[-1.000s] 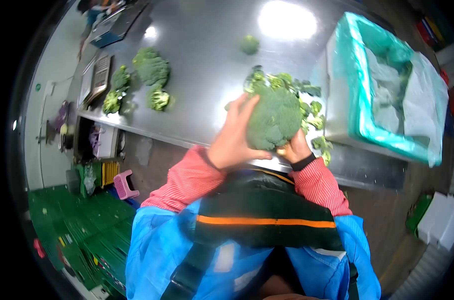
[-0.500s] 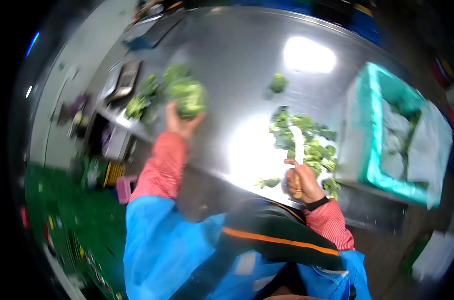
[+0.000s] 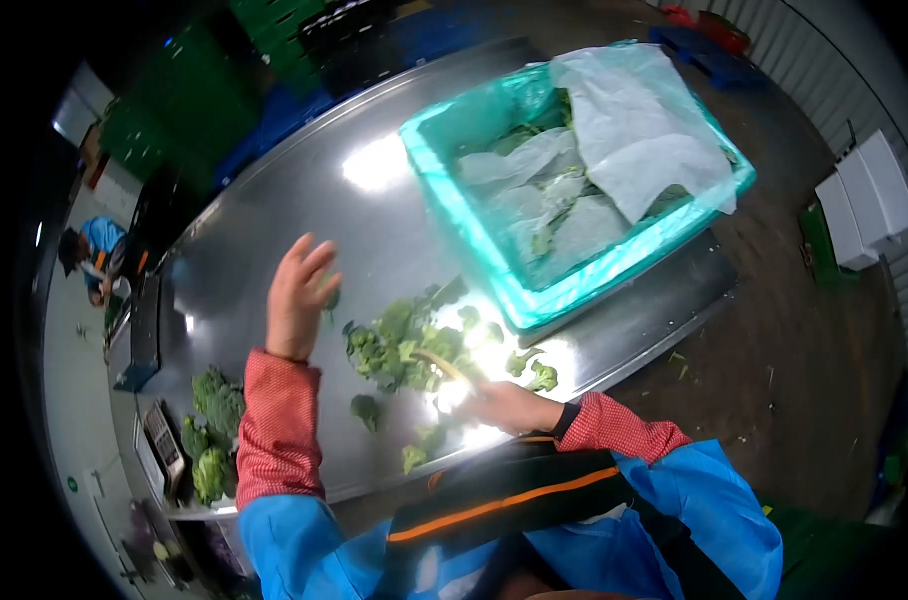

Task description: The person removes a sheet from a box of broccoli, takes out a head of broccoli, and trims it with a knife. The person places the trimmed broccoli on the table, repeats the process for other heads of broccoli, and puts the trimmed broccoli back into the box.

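Note:
My left hand (image 3: pixel 301 298) is raised over the metal table, empty, with its fingers apart. My right hand (image 3: pixel 509 407) is closed on a knife (image 3: pixel 441 364), whose curved blade lies over a heap of cut broccoli pieces (image 3: pixel 399 340). One small floret (image 3: pixel 366 411) sits on the near left side of that heap, and a few more lie close to the table's front edge. Larger heads of broccoli (image 3: pixel 214 475) stand at the table's left end. Behind my right hand is a box lined with teal plastic (image 3: pixel 574 290), holding greens and white paper sheets.
The metal table (image 3: pixel 304 190) runs toward the upper middle. A scale (image 3: pixel 162 440) rests at its left end. A co-worker (image 3: pixel 104 250) in blue is far off at the left. White boxes (image 3: pixel 869 195) stand on the floor at the right, and green crates (image 3: pixel 189 90) at the back.
The view has swung to the right, toward the lined box. My left hand has let go of the green head and opened. My right hand still holds the knife, now tilted further left.

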Demonstrator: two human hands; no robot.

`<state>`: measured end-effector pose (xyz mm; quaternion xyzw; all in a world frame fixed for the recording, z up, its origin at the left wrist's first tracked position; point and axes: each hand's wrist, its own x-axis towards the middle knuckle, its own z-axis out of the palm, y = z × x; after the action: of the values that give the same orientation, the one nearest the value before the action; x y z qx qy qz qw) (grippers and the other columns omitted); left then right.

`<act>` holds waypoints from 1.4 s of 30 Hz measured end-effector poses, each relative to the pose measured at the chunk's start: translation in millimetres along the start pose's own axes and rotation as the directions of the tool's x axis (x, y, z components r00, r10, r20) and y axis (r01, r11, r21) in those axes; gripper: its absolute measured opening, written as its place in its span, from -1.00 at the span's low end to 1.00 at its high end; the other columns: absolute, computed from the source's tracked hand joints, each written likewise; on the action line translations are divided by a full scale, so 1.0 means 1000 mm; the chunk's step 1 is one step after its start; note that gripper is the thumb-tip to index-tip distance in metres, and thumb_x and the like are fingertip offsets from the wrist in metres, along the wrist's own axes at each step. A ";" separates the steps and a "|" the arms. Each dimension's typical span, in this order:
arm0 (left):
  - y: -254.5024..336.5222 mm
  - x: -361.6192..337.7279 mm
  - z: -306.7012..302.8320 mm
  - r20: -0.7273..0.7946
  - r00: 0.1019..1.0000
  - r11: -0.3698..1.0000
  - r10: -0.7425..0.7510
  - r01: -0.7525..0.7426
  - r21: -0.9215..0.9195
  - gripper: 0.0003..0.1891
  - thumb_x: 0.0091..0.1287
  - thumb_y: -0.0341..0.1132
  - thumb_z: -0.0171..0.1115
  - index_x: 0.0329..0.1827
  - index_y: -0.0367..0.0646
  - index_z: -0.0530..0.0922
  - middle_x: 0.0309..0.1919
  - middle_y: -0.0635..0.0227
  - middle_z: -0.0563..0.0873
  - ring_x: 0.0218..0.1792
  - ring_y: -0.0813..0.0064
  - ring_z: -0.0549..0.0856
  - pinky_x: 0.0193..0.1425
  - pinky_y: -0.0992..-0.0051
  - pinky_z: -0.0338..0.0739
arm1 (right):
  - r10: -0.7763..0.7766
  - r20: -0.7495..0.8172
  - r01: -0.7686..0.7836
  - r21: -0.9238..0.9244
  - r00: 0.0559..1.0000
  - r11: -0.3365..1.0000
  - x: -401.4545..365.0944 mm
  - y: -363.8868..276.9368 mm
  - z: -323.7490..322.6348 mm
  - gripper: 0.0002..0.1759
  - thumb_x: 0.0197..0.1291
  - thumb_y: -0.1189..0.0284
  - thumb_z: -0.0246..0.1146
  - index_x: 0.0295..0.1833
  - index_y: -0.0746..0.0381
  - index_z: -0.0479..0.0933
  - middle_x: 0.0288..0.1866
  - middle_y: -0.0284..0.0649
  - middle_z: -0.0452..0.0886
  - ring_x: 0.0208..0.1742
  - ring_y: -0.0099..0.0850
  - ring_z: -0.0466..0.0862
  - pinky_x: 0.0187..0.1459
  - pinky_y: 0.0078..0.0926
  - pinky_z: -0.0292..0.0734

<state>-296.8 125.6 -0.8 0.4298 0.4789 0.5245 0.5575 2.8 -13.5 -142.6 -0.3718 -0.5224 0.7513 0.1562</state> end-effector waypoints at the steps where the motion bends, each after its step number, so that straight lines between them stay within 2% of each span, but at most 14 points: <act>1: 0.009 0.010 0.049 0.123 0.991 0.991 0.044 -0.059 0.122 -0.32 0.49 0.01 0.18 0.53 -0.19 0.26 0.37 0.12 0.51 0.42 0.26 0.46 0.39 0.26 0.44 | 0.036 -0.007 -0.036 -0.101 0.999 0.994 -0.013 -0.013 -0.009 -0.65 0.45 0.07 0.15 0.01 0.13 0.54 -0.43 -0.34 0.51 -0.55 -0.54 0.48 -0.54 -0.50 0.37; 5: 0.011 0.060 0.212 0.656 0.738 0.771 0.158 -0.507 0.385 -0.17 0.24 -0.23 0.46 0.56 -0.10 0.23 0.46 0.22 0.41 0.50 0.28 0.34 0.50 0.24 0.29 | -0.066 -0.111 0.035 -0.261 0.992 0.965 -0.053 -0.022 -0.035 -0.54 0.46 0.04 0.11 0.10 0.22 0.55 -0.32 -0.06 0.60 -0.21 -0.17 0.65 -0.12 -0.26 0.51; 6: 0.003 0.073 0.249 0.726 0.656 0.613 0.204 -0.664 0.428 -0.09 0.17 -0.20 0.51 0.57 -0.12 0.21 0.49 0.22 0.37 0.52 0.24 0.31 0.55 0.22 0.21 | -0.135 -0.124 0.106 -0.213 0.983 0.971 -0.053 -0.004 -0.043 -0.66 0.45 0.16 0.19 0.07 0.20 0.53 -0.51 -0.39 0.46 -0.62 -0.64 0.43 -0.58 -0.59 0.37; 9: -0.018 0.101 0.354 0.836 0.416 0.334 0.357 -0.893 0.302 -0.01 0.10 -0.19 0.56 0.58 -0.15 0.17 0.45 -0.05 0.35 0.48 -0.02 0.33 0.53 0.19 0.25 | -0.406 -0.062 0.357 -0.370 0.912 0.858 -0.068 0.020 -0.074 -0.58 0.45 0.17 0.20 0.25 0.20 0.45 -0.27 -0.26 0.56 -0.44 -0.55 0.53 -0.41 -0.55 0.48; 12: -0.054 0.121 0.431 0.778 0.419 0.265 0.469 -0.907 0.328 0.00 0.09 -0.23 0.55 0.60 -0.09 0.15 0.39 -0.15 0.36 0.40 -0.12 0.39 0.47 0.19 0.33 | -0.406 -0.033 0.375 -0.317 0.913 0.871 -0.081 0.046 -0.099 -0.45 0.46 0.16 0.20 0.43 0.20 0.37 0.00 -0.11 0.64 -0.17 -0.42 0.63 -0.14 -0.46 0.57; 15: -0.055 0.135 0.470 0.738 0.673 0.355 0.054 -0.704 0.615 -0.15 0.10 -0.26 0.51 0.51 -0.06 0.32 0.33 -0.11 0.46 0.32 -0.07 0.50 0.39 0.19 0.42 | -0.310 -0.001 0.306 -0.158 0.951 0.939 -0.099 0.051 -0.122 -0.41 0.46 0.15 0.19 0.45 0.25 0.37 0.12 -0.06 0.64 0.08 -0.31 0.63 0.09 -0.36 0.56; 18: -0.075 0.201 0.467 0.813 0.578 0.328 0.074 -0.784 0.527 -0.61 0.13 -0.36 0.39 0.07 -0.18 0.68 -0.02 0.06 0.76 0.04 0.09 0.73 0.21 0.24 0.58 | -0.305 -0.021 0.301 -0.104 0.952 0.948 -0.105 0.080 -0.139 -0.47 0.47 0.17 0.18 0.39 0.27 0.42 0.12 -0.06 0.64 0.10 -0.30 0.63 0.12 -0.33 0.56; 22: -0.048 0.287 0.452 0.482 0.807 0.319 0.341 -0.582 0.748 -0.69 0.22 -0.38 0.32 0.03 -0.21 0.68 -0.20 0.19 0.79 -0.20 0.34 0.78 -0.04 0.33 0.68 | -0.338 0.006 0.334 -0.171 0.941 0.927 -0.109 0.085 -0.153 -0.53 0.48 0.19 0.17 0.31 0.29 0.47 0.07 -0.08 0.65 0.07 -0.31 0.63 0.10 -0.35 0.56; 24: -0.004 0.299 0.462 0.261 0.866 0.647 0.426 -0.493 0.581 -0.76 0.19 -0.41 0.34 -0.08 -0.21 0.70 -0.24 0.23 0.79 -0.29 0.44 0.75 -0.16 0.44 0.65 | -0.327 0.027 0.325 -0.216 0.945 0.921 -0.115 0.075 -0.159 -0.56 0.48 0.20 0.17 0.27 0.29 0.50 0.04 -0.08 0.65 0.05 -0.32 0.63 0.09 -0.35 0.56; 29: 0.014 0.287 0.511 0.314 0.615 0.363 0.723 -0.725 0.585 -0.56 0.25 -0.21 0.38 0.15 -0.23 0.61 0.01 0.11 0.73 -0.07 0.29 0.73 0.04 0.39 0.62 | -0.335 0.025 0.325 -0.321 0.942 0.889 -0.126 0.052 -0.169 -0.63 0.44 0.26 0.18 0.17 0.28 0.55 0.00 -0.08 0.63 0.02 -0.28 0.63 0.07 -0.32 0.55; 30: -0.004 0.286 0.513 0.407 0.612 0.256 0.677 -0.715 0.650 -0.45 0.25 -0.13 0.40 0.25 -0.21 0.57 0.14 0.05 0.68 0.05 0.20 0.72 0.15 0.34 0.60 | -0.352 0.021 0.337 -0.348 0.936 0.875 -0.127 0.052 -0.168 -0.66 0.41 0.30 0.17 0.15 0.27 0.56 0.01 -0.07 0.62 0.02 -0.25 0.62 0.06 -0.29 0.55; 32: -0.040 0.284 0.505 0.726 0.684 0.058 0.071 -0.730 0.681 -0.23 0.20 0.04 0.45 0.41 -0.16 0.45 0.30 -0.02 0.56 0.29 0.05 0.58 0.36 0.23 0.47 | -0.439 0.022 0.407 -0.420 0.898 0.811 -0.128 0.057 -0.168 -0.70 0.32 0.43 0.11 0.12 0.21 0.57 0.06 -0.04 0.55 0.03 -0.14 0.61 0.04 -0.22 0.57; 38: -0.047 0.255 0.468 0.582 0.744 0.432 0.328 -0.666 0.608 -0.21 0.20 0.01 0.48 0.45 -0.14 0.42 0.24 0.02 0.60 0.28 0.11 0.57 0.34 0.25 0.47 | -0.269 -0.042 0.251 -0.243 0.962 0.937 -0.145 0.049 -0.172 -0.62 0.40 0.34 0.14 0.22 0.31 0.48 0.05 0.02 0.61 0.06 -0.18 0.64 0.11 -0.26 0.56; 42: -0.006 0.165 0.448 0.832 0.341 0.091 0.438 -0.937 0.336 -0.24 0.03 -0.36 0.55 0.38 -0.11 0.46 0.12 0.10 0.59 0.25 0.15 0.56 0.29 0.23 0.51 | -0.160 -0.061 0.150 -0.140 0.985 0.979 -0.136 0.055 -0.170 -0.51 0.43 0.29 0.24 0.33 0.36 0.42 0.07 0.00 0.66 0.03 -0.25 0.68 0.07 -0.33 0.60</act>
<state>143.9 299.5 56.8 0.9310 0.1928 0.3045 0.0581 225.6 -6.7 -168.8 -0.3665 -0.5933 0.6860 0.2075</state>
